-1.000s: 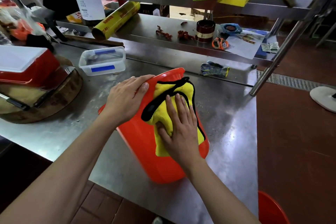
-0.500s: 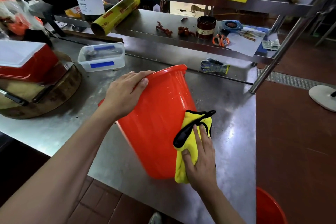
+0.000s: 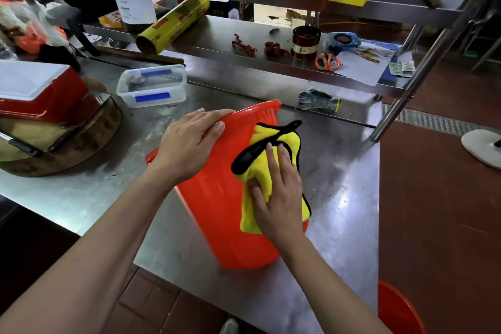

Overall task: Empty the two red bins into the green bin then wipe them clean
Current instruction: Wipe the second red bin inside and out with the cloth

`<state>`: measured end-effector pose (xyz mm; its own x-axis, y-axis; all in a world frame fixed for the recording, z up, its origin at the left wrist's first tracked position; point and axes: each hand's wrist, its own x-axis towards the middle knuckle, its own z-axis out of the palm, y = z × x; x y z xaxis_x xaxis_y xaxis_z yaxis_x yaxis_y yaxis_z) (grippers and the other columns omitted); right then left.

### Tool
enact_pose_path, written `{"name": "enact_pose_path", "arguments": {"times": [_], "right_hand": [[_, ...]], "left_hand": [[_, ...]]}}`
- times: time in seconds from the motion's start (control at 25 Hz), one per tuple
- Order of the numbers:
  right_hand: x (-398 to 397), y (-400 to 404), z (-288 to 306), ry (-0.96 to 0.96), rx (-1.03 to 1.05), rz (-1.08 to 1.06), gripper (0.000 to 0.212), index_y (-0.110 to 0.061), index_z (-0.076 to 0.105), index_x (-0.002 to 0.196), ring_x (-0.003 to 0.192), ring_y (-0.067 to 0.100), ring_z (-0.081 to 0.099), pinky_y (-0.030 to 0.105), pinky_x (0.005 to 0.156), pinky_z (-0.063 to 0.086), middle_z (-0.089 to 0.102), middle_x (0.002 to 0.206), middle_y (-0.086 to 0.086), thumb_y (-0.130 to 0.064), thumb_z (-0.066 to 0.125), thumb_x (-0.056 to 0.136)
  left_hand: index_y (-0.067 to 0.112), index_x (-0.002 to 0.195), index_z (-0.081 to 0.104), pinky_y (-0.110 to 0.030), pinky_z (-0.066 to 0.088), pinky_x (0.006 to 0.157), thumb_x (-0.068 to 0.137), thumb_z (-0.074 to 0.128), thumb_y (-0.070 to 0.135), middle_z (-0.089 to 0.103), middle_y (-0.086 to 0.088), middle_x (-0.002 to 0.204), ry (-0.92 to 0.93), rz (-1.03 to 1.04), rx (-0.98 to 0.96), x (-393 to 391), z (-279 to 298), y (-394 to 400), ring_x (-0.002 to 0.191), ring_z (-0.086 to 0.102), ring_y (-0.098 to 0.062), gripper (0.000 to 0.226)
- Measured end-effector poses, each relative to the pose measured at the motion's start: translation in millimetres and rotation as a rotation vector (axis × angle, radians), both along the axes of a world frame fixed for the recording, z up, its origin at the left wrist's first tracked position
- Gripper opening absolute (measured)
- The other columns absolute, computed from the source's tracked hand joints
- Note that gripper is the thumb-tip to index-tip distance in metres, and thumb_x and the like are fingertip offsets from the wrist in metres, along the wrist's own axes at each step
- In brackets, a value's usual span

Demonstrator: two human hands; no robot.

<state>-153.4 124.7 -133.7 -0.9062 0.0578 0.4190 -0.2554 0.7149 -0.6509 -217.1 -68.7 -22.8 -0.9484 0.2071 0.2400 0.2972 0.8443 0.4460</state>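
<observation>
Now back up on the bucket's (image 3: 217,211) upper side wall, having climbed from the lower right flank half a second ago: yellow cloth (image 3: 273,171) under flat, straight fingers (image 3: 284,168) of the right hand (image 3: 279,198), pressed rather than gripped. Left hand (image 3: 187,144) unchanged, curled over the rim, thumb on the outside. Smooth, glossy orange-red plastic, tapered and round, tipped on its side on the scuffed steel table (image 3: 339,198) beneath both hands. Soft, fluffy cloth with black edging and a black loop just beyond the fingertips. Second red bucket (image 3: 398,312) partly visible on the floor, down right of the right wrist. Clear lidded tub (image 3: 151,88) beyond the left fingers.
</observation>
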Motion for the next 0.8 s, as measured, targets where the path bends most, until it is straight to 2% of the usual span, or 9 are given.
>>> {"name": "enact_pose_path", "arguments": {"times": [0.2, 0.36, 0.68, 0.8], "right_hand": [[-34.5, -3.7, 21.8, 0.033, -0.017, 0.041, 0.070, -0.030, 0.024, 0.160, 0.154, 0.014, 0.018, 0.049, 0.118, 0.028, 0.023, 0.166, -0.001, -0.051, 0.046, 0.097], [-34.0, 3.2, 19.0, 0.067, -0.020, 0.082, 0.070, -0.029, 0.026, 0.159, 0.154, 0.014, 0.018, 0.047, 0.119, 0.026, 0.023, 0.166, -0.001, -0.050, 0.047, 0.096], [3.7, 43.0, -26.0, 0.047, -0.003, 0.193, 0.073, -0.026, 0.025, 0.160, 0.155, 0.016, 0.015, 0.049, 0.120, 0.027, 0.021, 0.167, -0.002, -0.040, 0.052, 0.093], [27.5, 58.6, -49.3, 0.013, -0.082, 0.202, 0.072, -0.027, 0.023, 0.160, 0.155, 0.017, 0.017, 0.053, 0.119, 0.029, 0.017, 0.167, -0.006, -0.038, 0.050, 0.094]], "left_hand": [[0.046, 0.140, 0.050, -0.051, 0.042, 0.104, 0.102, 0.026, 0.050, 0.064, 0.004, 0.128, 0.039, 0.061, 0.017, 3.7, -3.4, 5.2, 0.130, 0.053, -0.024, 0.045], [0.042, 0.137, 0.055, -0.041, 0.041, 0.102, 0.103, 0.032, 0.042, 0.066, 0.006, 0.125, 0.081, 0.097, 0.013, 14.5, -0.7, 14.1, 0.122, 0.055, -0.018, 0.041], [0.043, 0.136, 0.056, -0.041, 0.038, 0.107, 0.102, 0.033, 0.041, 0.066, 0.011, 0.127, 0.038, 0.147, 0.083, 28.6, 1.7, 8.6, 0.123, 0.053, -0.014, 0.041], [0.044, 0.134, 0.058, -0.047, 0.039, 0.108, 0.102, 0.035, 0.038, 0.067, 0.014, 0.123, 0.037, 0.137, 0.117, 30.9, 2.1, 6.5, 0.120, 0.055, -0.011, 0.039]]}}
